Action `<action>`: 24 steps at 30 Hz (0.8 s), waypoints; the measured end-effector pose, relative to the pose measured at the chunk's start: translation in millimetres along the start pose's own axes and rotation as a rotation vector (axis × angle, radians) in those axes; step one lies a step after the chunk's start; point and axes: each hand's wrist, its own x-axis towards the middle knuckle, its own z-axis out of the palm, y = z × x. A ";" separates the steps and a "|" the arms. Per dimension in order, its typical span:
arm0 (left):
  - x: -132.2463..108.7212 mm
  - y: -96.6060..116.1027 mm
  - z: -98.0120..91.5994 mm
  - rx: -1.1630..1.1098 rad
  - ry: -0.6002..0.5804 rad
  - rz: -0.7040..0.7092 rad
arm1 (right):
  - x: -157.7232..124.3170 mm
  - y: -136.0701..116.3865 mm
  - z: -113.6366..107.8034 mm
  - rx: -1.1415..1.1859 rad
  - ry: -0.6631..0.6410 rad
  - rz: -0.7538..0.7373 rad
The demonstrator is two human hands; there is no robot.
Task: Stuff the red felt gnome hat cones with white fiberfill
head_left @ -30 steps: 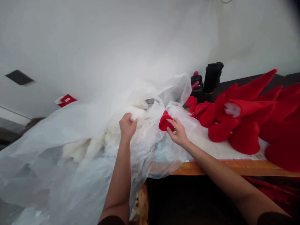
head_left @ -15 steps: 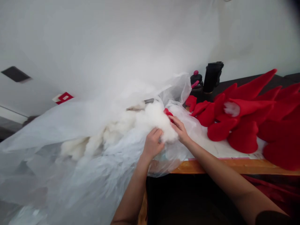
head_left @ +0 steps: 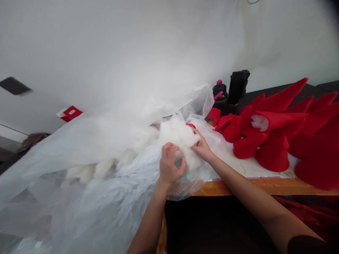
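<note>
A fluffy clump of white stuffing [head_left: 178, 131] lies in front of me, at the mouth of a translucent plastic bag. My left hand [head_left: 171, 163] is at its near left side, fingers curled and thumb held apart with a gap between them; the fingertips reach the edge of the fluff. On the right, my right hand [head_left: 201, 145] pinches the stuffing between thumb and fingers. A small bit of red fabric [head_left: 190, 125] shows just past its fingertips, mostly hidden by the fluff.
The big plastic bag [head_left: 111, 197] with more stuffing spreads over the left side. Several red pointed felt pieces [head_left: 272, 155] crowd the table on the right, one showing white filling. Behind them stand a black tumbler [head_left: 238, 86] and a dark jar [head_left: 220, 92]. A wooden table edge [head_left: 251, 186] runs nearest me.
My left hand has opened, its thumb moving away from the fingers. The right fingers have shifted from the red fabric onto the stuffing, and less red shows. The view has moved slightly.
</note>
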 end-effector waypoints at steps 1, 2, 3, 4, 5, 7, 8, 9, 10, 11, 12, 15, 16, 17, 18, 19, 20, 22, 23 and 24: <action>4.7 -1.6 -1.0 0.023 0.142 -0.084 | 0.2 -0.3 -0.5 0.003 -0.005 -0.003; 10.4 -4.6 -1.7 0.040 0.225 -0.162 | -0.2 -0.6 -0.6 0.003 -0.007 -0.006; 16.8 -8.7 -2.0 0.035 0.241 -0.226 | -1.1 -0.9 -0.4 0.003 -0.011 -0.008; 23.2 -13.6 -1.7 0.000 0.196 -0.266 | -2.6 -1.0 -0.1 0.006 -0.021 -0.010; 29.2 -18.8 -0.4 -0.068 0.115 -0.283 | -4.4 -0.7 0.3 0.011 -0.038 -0.005; 38.3 -27.9 4.6 -0.276 -0.073 -0.311 | -8.0 1.2 0.5 0.015 -0.082 0.028; 41.1 -31.2 7.9 -0.386 -0.150 -0.329 | -9.3 2.6 0.2 0.008 -0.099 0.047; 42.9 -33.5 11.3 -0.477 -0.198 -0.347 | -10.1 4.2 -0.4 -0.004 -0.109 0.059; 44.0 -35.1 14.3 -0.541 -0.220 -0.364 | -10.3 5.7 -1.3 -0.021 -0.106 0.060; 44.7 -36.3 16.5 -0.575 -0.213 -0.379 | -9.8 6.9 -2.3 -0.038 -0.091 0.051; 45.4 -37.5 17.2 -0.581 -0.185 -0.394 | -8.8 7.8 -3.4 -0.053 -0.069 0.037; 50.3 -45.5 9.7 -0.529 -0.043 -0.450 | -4.6 8.6 -5.2 -0.051 -0.013 0.026; 53.2 -50.3 3.9 -0.481 0.017 -0.479 | -3.4 8.8 -5.1 -0.036 -0.001 0.029; 56.5 -56.2 -3.1 -0.406 0.081 -0.513 | -2.7 9.2 -4.7 -0.021 0.012 0.032; 60.1 -62.9 -11.0 -0.304 0.142 -0.550 | -2.3 10.1 -4.3 -0.007 0.027 0.032; 63.5 -69.9 -19.3 -0.181 0.200 -0.591 | -2.3 11.3 -3.9 0.002 0.041 0.032; 66.4 -76.8 -27.8 -0.042 0.252 -0.639 | -2.5 12.9 -3.6 0.005 0.052 0.032; 70.1 -87.9 -43.0 0.190 0.334 -0.735 | -3.4 16.2 -3.8 -0.024 0.076 0.025; 70.4 -91.1 -49.1 0.272 0.375 -0.770 | -3.8 17.6 -4.3 -0.061 0.091 0.012; 69.8 -92.2 -53.8 0.331 0.416 -0.787 | -4.0 18.5 -4.8 -0.108 0.107 -0.009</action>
